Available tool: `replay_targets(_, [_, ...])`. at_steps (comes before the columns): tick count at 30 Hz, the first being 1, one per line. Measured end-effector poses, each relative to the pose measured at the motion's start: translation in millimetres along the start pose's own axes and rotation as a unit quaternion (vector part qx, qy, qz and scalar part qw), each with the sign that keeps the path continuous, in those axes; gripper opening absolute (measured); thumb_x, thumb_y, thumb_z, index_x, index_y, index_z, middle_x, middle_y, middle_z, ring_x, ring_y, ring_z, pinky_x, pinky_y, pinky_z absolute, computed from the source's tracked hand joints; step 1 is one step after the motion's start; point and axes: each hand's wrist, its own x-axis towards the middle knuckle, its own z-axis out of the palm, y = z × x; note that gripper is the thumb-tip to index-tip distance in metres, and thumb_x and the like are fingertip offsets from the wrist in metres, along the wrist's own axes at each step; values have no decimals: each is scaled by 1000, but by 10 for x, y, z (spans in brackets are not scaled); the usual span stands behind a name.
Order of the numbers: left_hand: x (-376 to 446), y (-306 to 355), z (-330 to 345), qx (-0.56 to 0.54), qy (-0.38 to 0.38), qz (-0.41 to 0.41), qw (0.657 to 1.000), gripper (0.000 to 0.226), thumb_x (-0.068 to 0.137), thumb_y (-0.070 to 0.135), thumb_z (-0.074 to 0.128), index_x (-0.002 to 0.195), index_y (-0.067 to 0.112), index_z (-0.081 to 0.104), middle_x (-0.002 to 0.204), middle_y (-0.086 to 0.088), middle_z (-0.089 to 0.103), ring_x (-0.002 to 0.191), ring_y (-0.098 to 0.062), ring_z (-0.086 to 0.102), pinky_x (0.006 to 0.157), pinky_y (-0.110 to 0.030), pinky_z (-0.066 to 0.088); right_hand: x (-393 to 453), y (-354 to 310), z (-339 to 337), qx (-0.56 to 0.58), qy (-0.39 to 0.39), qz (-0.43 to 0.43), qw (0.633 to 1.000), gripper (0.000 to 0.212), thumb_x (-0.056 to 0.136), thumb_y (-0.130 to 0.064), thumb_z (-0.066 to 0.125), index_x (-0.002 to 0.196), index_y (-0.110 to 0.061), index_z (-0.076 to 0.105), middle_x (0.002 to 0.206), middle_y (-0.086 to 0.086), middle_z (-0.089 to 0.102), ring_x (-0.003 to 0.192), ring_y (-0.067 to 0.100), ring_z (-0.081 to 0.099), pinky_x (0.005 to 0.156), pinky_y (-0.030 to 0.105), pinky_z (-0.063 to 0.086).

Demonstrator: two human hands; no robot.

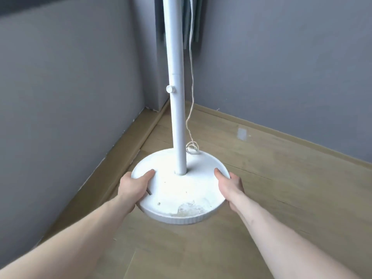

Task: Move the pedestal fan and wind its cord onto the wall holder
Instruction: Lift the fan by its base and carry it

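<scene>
White fan base, pale cord, grey walls, tan floor.

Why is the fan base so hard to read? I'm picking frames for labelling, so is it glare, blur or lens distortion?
Head view: soft light glares off the white base, washing out its top near the pole; wide-angle lens bows the walls and stretches the forearms; both hands and the thin cord look slightly soft; shadows are faint.
</scene>
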Motion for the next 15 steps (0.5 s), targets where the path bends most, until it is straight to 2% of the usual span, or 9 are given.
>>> replay_targets(4, [-964,994,-137,9,-18,11,1000,64,67,57,83,109,11,65,90,-11,76,78,-26,72,56,-30,51,-597,-720,-730,18,3,5,1000,38,83,-49,69,102,-16,75,92,-3,77,87,22,73,85,35,59])
replay_targets(8, [-1454,1630,-121,44,-33,27,998,62,65,60,81,105,15,63,81,-10,76,76,-28,73,60,-33,55,-888,-1125,-1251,42,11,7,999,40,81,-51,69,101,-17,74,93,-1,77,86,23,74,82,35,59])
replay_targets(11, [-1682,1958,25,54,-43,44,997,58,68,58,81,105,17,61,82,-9,76,78,-28,73,60,-33,55,-941,-1256,-1574,63,22,13,998,49,71,-56,70,100,-17,75,91,-2,78,86,24,74,84,40,61])
replay_targets(13, [-1761,2176,200,54,-52,62,995,53,72,54,80,104,17,61,70,-7,75,76,-27,72,60,-32,54,-875,-1334,-1785,73,33,14,997,55,64,-60,68,99,-18,74,91,-3,78,85,24,75,86,42,61])
replay_targets(15, [-1793,2359,412,62,-69,72,993,51,71,53,81,103,17,61,63,-6,74,77,-27,72,66,-36,59,-804,-1438,-1992,81,52,10,995,48,70,-56,70,99,-18,73,92,-2,78,85,24,74,86,42,61])
